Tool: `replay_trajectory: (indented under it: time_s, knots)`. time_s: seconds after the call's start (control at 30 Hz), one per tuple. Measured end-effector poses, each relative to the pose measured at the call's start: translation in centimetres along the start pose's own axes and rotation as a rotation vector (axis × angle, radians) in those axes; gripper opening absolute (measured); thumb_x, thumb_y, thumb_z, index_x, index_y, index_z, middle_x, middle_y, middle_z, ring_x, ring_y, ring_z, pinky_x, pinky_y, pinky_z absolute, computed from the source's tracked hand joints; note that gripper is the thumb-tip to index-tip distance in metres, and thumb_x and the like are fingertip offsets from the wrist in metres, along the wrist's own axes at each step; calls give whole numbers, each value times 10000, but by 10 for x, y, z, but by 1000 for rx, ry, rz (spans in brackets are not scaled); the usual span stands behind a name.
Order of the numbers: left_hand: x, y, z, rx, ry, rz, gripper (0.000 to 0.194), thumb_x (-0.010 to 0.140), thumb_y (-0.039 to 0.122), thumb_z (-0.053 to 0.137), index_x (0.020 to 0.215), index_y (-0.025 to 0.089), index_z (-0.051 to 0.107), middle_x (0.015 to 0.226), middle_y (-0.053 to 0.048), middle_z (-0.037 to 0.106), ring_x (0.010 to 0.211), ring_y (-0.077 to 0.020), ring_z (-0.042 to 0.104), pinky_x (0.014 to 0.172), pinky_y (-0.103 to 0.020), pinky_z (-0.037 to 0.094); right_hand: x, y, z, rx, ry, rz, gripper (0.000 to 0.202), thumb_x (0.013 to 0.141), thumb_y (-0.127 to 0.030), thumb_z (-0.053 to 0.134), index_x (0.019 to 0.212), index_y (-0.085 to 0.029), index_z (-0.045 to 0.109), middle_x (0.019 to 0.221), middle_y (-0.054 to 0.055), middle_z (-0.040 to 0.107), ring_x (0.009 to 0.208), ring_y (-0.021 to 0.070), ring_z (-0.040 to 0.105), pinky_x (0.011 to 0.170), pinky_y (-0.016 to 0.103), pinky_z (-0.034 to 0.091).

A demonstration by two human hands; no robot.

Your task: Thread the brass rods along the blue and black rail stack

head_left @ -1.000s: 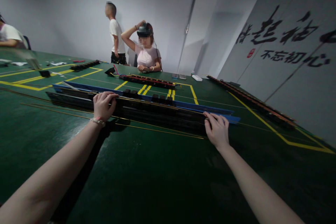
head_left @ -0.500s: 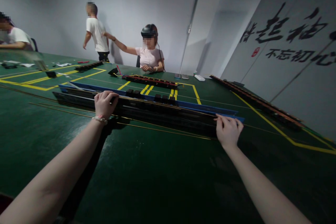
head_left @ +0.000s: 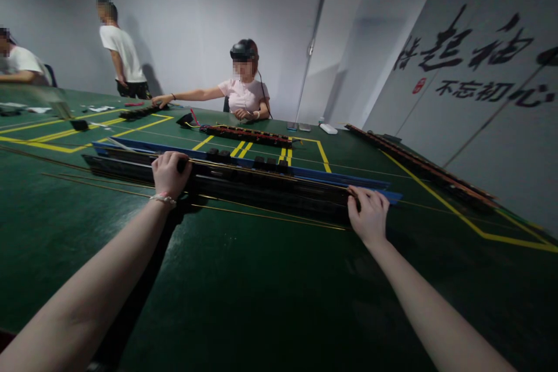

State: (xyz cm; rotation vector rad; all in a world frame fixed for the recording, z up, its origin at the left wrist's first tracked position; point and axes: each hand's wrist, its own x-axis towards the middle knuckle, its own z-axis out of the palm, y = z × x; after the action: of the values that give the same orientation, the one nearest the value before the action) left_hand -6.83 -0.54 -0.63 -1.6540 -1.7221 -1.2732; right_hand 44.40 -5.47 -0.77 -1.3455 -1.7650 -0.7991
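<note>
A long black trough [head_left: 270, 193] with blue strips [head_left: 366, 179] along its far side lies across the green table in front of me. Along its upper edge runs a thin brass-coloured rod [head_left: 261, 172]. My left hand [head_left: 170, 175] is closed around the rod near the trough's left part; its fingertips are partly hidden. Toward the right end, my right hand [head_left: 369, 215] pinches the same rod between thumb and fingers. Several small black blocks [head_left: 259, 163] stand along the trough behind the rod. More thin rods [head_left: 261, 217] lie on the near side.
Yellow tape lines [head_left: 325, 157] mark the table [head_left: 244, 290]. Beyond the trough lies a black-and-red wired strip [head_left: 248, 135]. A longer strip [head_left: 418, 157] runs along the right edge. A seated person in a headset [head_left: 246, 90] reaches toward another dark strip [head_left: 142, 110]. Two others are at left.
My right hand has shifted slightly left along the trough; my left hand stays on the rod. The seated person's arm has lowered to the far strip, and the standing person has moved left.
</note>
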Motion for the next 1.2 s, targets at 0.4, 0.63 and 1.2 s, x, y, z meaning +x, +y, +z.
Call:
replay_trajectory:
  time_s: [0.4, 0.63, 1.2]
  knots:
    - [-1, 4, -2, 32, 15, 13, 219, 867, 392, 507, 950, 246, 648, 1010, -80, 617, 990, -260, 541, 922, -441, 338, 0, -1, -1, 15, -46, 19, 322, 907, -307, 414, 1135, -165, 592, 1048, 119, 644, 1047, 248, 546, 984, 445, 329]
    - [-1, 5, -3, 10, 34, 0, 204, 862, 406, 518, 929, 252, 633, 1006, -69, 628, 986, -257, 551, 925, -434, 334, 1, -3, -1, 15, -81, 23, 358, 905, -312, 399, 1187, -165, 562, 1091, 131, 634, 1092, 263, 538, 996, 462, 323]
    - [1, -5, -9, -14, 50, -26, 234, 854, 275, 430, 989, 235, 616, 1048, -74, 615, 1017, -259, 531, 967, -446, 309, 0, -9, -1, 34, -136, -70, 414, 921, -319, 376, 1291, -157, 474, 1192, 146, 623, 1152, 256, 533, 1051, 488, 277]
